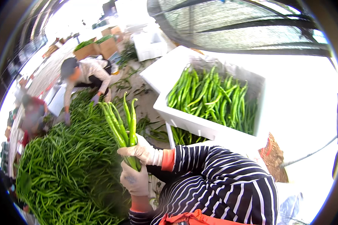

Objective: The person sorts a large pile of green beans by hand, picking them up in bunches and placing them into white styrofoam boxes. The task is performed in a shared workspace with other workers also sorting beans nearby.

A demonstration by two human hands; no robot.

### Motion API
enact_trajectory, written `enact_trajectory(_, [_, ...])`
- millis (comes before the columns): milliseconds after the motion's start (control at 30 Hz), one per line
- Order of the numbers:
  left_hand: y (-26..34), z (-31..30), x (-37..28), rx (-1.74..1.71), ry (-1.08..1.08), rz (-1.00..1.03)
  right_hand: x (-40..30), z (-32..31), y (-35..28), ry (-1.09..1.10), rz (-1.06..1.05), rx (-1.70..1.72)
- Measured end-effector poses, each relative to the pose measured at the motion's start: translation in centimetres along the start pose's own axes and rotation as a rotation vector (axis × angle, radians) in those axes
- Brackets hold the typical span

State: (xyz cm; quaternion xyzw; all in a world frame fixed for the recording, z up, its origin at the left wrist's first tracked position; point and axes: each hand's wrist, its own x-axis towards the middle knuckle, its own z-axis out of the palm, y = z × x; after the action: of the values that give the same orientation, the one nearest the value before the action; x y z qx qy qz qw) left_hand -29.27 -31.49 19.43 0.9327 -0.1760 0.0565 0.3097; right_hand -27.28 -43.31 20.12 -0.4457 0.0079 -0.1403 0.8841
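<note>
A small bunch of long green chili peppers [118, 123] stands upright between my two hands, over the edge of the pepper pile. My right hand [143, 150], in a white work glove, wraps the middle of the bunch, its thumb across the front. Below it, my left hand [135, 177], gloved likewise, closes around the lower ends; its fingers are partly hidden. Under and beyond both hands spreads a large heap of loose green peppers [73, 166]. To the right is a white foam box [191, 122] filled with peppers laid mostly lengthwise.
Beneath the foam box, more peppers [186, 136] show in a second container. Across the heap a co-worker [93, 70] bends with gloved hands in the peppers; another person [33, 115] is blurred at far left. Cardboard boxes [108, 46] and a white foam box [150, 46] stand behind.
</note>
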Motion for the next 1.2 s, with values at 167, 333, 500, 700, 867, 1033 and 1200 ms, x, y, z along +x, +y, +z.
enact_trajectory(167, [4.3,-1.4,-1.6,-0.236,0.055,0.696,-4.2,-2.2,-10.4,0.074,-0.256,-0.332])
enact_trajectory(333, [3.2,-2.1,0.7,-0.321,0.175,0.637,-8.9,-6.6,-22.4,0.406,-0.312,-0.409])
enact_trajectory(500, [0.7,-0.2,3.2,-0.472,0.007,0.439,-18.1,-19.2,-32.1,0.866,-0.317,-0.405])
enact_trajectory(700, [0.3,1.1,3.3,-0.411,-0.206,0.371,-23.6,-30.9,-33.6,1.194,-0.046,-0.439])
enact_trajectory(867, [0.2,2.2,2.9,-0.322,-0.317,0.390,-21.4,-33.0,-28.2,1.667,0.167,-1.586])
enact_trajectory(1033, [-0.4,3.0,2.5,-0.223,-0.285,0.436,-17.3,-31.6,-27.5,0.744,-0.299,-2.048])
enact_trajectory(1200, [0.0,3.7,1.9,-0.187,-0.339,0.425,-14.2,-31.7,-24.4,0.702,0.124,-2.245])
